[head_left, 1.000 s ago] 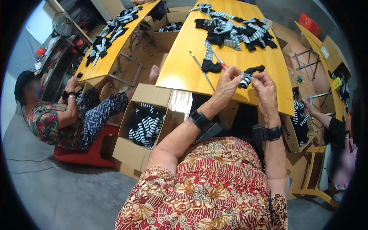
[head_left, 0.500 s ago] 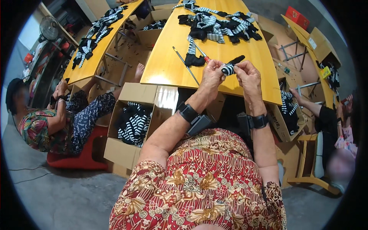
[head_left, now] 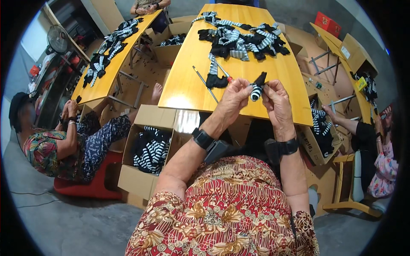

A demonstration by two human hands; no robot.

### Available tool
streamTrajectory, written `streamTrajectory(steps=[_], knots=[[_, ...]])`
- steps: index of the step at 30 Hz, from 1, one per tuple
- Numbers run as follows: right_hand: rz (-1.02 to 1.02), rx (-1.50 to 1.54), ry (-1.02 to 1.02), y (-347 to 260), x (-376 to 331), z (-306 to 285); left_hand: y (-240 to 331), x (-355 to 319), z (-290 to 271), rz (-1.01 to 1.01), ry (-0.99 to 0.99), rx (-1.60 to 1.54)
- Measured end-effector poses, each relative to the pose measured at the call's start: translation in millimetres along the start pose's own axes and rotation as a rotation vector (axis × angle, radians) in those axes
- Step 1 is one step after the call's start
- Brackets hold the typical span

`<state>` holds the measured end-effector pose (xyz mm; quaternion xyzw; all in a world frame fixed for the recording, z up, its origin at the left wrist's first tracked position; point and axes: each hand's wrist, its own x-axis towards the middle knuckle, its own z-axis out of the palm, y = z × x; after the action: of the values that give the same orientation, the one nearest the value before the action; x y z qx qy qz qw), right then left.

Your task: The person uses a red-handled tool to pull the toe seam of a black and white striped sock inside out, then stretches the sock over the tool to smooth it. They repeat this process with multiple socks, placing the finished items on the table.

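My left hand [head_left: 234,100] and my right hand [head_left: 275,99] are raised together over the near edge of the yellow table [head_left: 188,85]. Between their fingers they hold a small black and white striped sock [head_left: 257,87], rolled up, with its black end sticking upward. Both wrists carry black bands. A heap of black, grey and white striped socks [head_left: 239,38] lies further back on the table. One dark sock [head_left: 215,79] lies alone just left of my hands, next to a thin rod [head_left: 205,84] and a red-tipped tool [head_left: 225,74].
An open cardboard box [head_left: 149,147] of striped socks stands on the floor at my left. A seated person [head_left: 55,143] on a red stool works at a second yellow table [head_left: 106,72]. Another person's arm [head_left: 346,123] reaches into a box [head_left: 318,128] at the right.
My hands have stayed together on the striped sock and turned it, so its black end now points up. The view has shifted slightly.
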<state>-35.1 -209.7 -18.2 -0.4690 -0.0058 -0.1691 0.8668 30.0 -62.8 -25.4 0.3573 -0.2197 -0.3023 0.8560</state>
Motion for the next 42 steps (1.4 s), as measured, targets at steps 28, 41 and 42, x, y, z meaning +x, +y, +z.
streamTrajectory(steps=[28,41,42], knots=[[0.054,-0.168,0.098,5,15,-6,-18,5,0,-0.101,-0.091,-0.187],[0.019,-0.337,-0.010,0,-5,4,-15,-3,-9,-0.023,0.166,0.024],[-0.022,-0.384,0.051,2,-6,9,-15,-3,-6,-0.024,0.183,0.010]])
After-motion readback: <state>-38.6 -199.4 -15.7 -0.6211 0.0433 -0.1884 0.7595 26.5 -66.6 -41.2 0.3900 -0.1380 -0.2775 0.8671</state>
